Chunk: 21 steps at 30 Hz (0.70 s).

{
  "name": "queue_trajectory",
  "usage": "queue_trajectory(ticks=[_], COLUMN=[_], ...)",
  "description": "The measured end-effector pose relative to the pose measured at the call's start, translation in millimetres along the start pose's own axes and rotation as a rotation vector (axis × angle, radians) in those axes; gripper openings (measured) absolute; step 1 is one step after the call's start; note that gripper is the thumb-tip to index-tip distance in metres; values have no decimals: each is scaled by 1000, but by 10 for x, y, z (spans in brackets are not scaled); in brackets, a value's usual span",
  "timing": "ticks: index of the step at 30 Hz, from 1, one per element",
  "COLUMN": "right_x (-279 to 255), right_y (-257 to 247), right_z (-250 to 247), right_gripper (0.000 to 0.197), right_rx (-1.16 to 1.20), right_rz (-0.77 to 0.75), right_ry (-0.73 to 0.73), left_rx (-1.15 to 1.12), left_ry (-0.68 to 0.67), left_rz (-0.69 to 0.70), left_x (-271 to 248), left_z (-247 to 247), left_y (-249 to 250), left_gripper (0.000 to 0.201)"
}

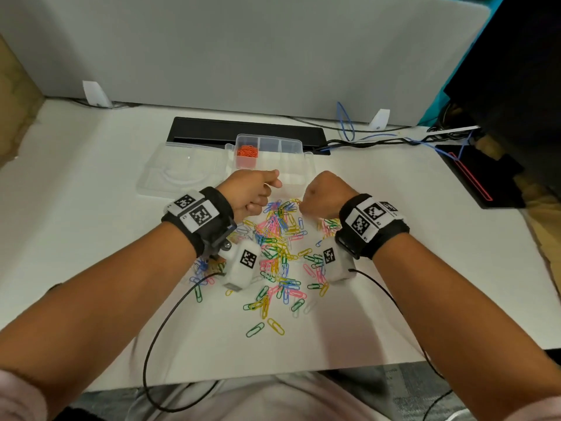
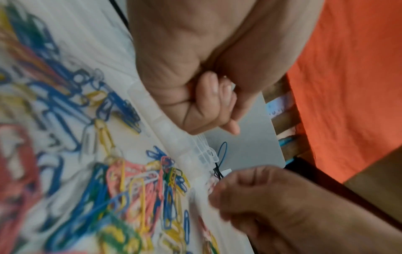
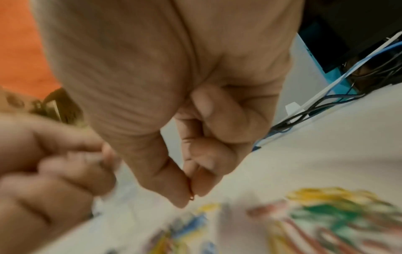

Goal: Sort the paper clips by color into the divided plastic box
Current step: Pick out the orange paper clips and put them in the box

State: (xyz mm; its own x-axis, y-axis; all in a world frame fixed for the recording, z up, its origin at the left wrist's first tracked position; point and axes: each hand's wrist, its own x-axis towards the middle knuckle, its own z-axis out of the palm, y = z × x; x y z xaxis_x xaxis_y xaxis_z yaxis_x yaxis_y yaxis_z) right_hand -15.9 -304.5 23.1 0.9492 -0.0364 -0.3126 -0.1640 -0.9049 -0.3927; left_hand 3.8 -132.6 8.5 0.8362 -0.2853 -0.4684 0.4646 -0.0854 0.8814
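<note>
A clear divided box (image 1: 292,144) stands open at the back of the white table, with orange clips (image 1: 247,151) in its far left compartment. A loose pile of mixed-colour paper clips (image 1: 279,247) lies in front of it, seen blurred in the left wrist view (image 2: 130,189). My right hand (image 1: 321,192) hovers over the pile's far edge. Its thumb and forefinger (image 3: 191,194) pinch a small orange clip (image 3: 191,198). My left hand (image 1: 252,189) is at the box's near edge with its fingers (image 2: 208,96) curled into the palm. No clip shows in it.
The box's clear lid (image 1: 179,174) lies open to the left. Behind the box are a black cable slot (image 1: 243,129) and a grey partition (image 1: 243,56). Cables (image 1: 379,138) and a black pad (image 1: 473,177) lie at the right. Wrist camera cords (image 1: 158,329) trail over the near edge.
</note>
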Motion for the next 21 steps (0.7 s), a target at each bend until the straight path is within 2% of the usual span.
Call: queue_trajectory(ticks=[3,5,8,11,14,16,19,21], right_x=[-115,-170,-136,-117,-143,-181,-296,-404], right_y=[-197,-316,-369,-294,-158,-90,-72,-83], right_z=[-164,-210,-148,40,183,168,155,216], right_gripper=[11,5,9,17,15,17,31,40], right_rx=[144,206,255,140,-115,-234,-253,-304], right_rz=[-131,-204,-271,-302,-321,-308,-369,-459], right_ry=[25,12,58,-18,-133,-120,-96,-224], left_rx=[-179,-280,-402,-453,-474,-445,-353,-302], left_ry=[20,-29,-66,-14,24,43,-17,-74], left_rz=[-123,-196,-221,-190,-179,-169,-165,-162], left_x=[-8,-1,14,24,7,-20,-93,-144], left_z=[45,63,-1,-136,-299,-403,-518,-548], left_y=[-78,-136,-177,-157,-106,-83,-112,-139], left_gripper=[35,42,38,40,42,44,56,64])
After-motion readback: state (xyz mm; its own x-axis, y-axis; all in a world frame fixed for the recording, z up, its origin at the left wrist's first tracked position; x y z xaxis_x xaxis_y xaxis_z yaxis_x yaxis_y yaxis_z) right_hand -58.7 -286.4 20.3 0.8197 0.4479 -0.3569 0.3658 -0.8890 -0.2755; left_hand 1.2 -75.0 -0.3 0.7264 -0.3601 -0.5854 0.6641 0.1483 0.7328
